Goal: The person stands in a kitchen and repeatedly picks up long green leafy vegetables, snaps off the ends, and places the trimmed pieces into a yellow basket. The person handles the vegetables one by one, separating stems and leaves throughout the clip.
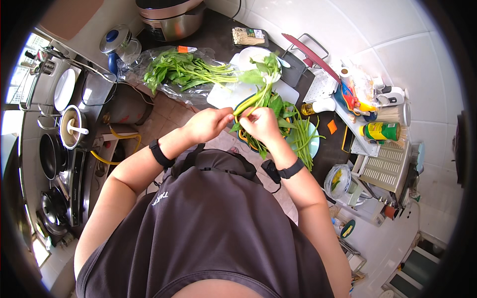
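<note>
My left hand (209,125) pinches the cut end of a bunch of leafy green stems (257,99). My right hand (262,124) has its fingertips on the same stems, close beside the left. The leafy end of the bunch points away from me, towards a white bowl (249,56). Below the right hand stands a dark-rimmed container (243,136) heaped with green leaves (276,105), partly hidden by the hand. Beside it, bare green stems (301,143) lie across a light blue plate (315,138).
More greens (175,70) lie on clear plastic wrap (190,93) next to a white cutting board (220,97). Behind are packed enoki mushrooms (248,36), a rice cooker (169,20) and a glass jug (125,44). An oil bottle (307,109) stands at the right; a frying pan (50,154) is at the left.
</note>
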A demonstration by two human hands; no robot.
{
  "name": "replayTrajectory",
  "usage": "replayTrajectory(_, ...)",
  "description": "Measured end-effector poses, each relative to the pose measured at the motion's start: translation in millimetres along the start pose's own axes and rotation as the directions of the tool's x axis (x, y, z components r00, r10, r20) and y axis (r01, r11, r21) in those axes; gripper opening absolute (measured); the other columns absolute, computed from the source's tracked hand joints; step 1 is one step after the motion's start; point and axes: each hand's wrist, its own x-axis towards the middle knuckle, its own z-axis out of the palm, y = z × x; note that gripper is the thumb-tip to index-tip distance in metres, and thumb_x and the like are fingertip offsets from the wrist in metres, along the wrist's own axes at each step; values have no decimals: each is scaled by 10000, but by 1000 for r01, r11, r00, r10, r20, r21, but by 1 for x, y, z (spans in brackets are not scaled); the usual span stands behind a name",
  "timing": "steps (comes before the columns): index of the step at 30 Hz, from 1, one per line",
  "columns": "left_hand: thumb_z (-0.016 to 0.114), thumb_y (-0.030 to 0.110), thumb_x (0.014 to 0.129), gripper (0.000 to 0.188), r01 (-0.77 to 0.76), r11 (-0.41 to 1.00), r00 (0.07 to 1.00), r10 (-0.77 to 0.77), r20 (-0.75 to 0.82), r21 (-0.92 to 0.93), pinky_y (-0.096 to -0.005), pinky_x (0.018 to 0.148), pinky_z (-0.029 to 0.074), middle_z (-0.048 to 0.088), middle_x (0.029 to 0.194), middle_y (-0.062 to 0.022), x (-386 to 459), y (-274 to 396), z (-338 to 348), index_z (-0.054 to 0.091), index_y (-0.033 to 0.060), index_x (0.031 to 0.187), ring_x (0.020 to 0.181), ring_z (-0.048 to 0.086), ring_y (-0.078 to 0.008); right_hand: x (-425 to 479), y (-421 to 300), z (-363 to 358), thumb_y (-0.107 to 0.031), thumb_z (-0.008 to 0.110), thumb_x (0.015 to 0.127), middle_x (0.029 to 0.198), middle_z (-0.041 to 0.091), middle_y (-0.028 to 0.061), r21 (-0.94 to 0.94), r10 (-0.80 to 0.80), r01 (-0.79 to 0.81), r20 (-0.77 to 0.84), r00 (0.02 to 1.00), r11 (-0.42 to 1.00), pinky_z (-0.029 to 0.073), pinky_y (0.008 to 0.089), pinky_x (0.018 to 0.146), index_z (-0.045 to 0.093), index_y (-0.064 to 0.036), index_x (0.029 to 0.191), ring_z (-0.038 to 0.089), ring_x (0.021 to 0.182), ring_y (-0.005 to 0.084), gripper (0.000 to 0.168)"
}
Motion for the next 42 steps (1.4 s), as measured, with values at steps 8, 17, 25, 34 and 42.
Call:
replayTrajectory(8,492,112,977,140,187,922,967,-234,-104,-339,-196,541,411,654,839,-21,-7,-31,-24,548,15,1061,592,473,-24,-59,83,-64,-247,717,662,556,586,140,-415,228,-201,18,973,887,455,358,487,630,-44,590,572,487,285,232)
replayTrajectory(17,472,148,992,173,159,794,958,-269,-103,-587,-183,575,370,608,840,6,4,-23,-30,489,63,1142,644,445,-24,-53,55,-72,-381,735,684,670,654,119,-895,407,-207,-32,913,394,507,387,574,691,-65,727,640,625,294,322)
replayTrajectory(25,454,92,996,101,58,836,992,-108,-60,-545,-250,796,456,573,860,-39,8,-1,-12,471,23,1068,835,578,-104,3,-32,-31,-201,614,919,815,685,46,410,186,-173,7,982,896,473,208,507,667,14,975,583,582,71,228)
replayTrajectory(34,473,159,965,165,54,998,993,-59,-107,-45,-340,661,493,638,770,-89,2,26,-19,508,55,1088,727,643,-251,14,-41,-16,-119,645,888,807,686,44,428,129,-181,148,981,885,464,189,513,667,23,963,585,591,57,162)
replayTrajectory(42,566,219,927,173,23,995,970,2,-245,99,-393,549,462,588,677,-144,-2,15,-7,532,85,1031,618,609,-315,18,-47,-7,-81,662,856,763,692,73,258,134,-195,238,962,946,510,229,561,672,43,920,633,627,97,140)
